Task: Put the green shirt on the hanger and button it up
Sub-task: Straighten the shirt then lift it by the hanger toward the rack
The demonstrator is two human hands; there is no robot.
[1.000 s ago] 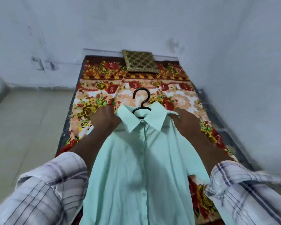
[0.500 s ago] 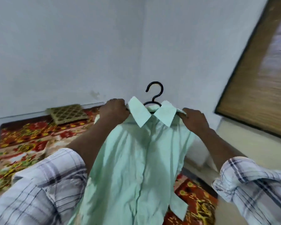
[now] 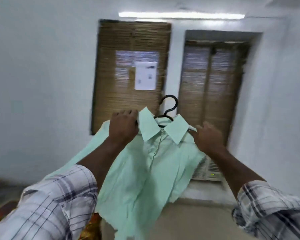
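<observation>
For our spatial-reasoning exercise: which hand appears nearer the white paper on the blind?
Left. The left hand is below the paper, slightly left; the right hand is farther down-right.

Just one head cam, wide-angle. Faces forward, about level, at wall (image 3: pixel 42 75) with two shuttered windows (image 3: pixel 130 40); tube light (image 3: pixel 180 15) near top edge. Left hand (image 3: pixel 123 126), right hand (image 3: pixel 208 138) close up, mid-frame.

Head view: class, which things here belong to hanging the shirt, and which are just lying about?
Job: green shirt, black hanger, left hand, right hand.
Lying about: paper sheet, bamboo blinds, tube light, floral bedspread.
</observation>
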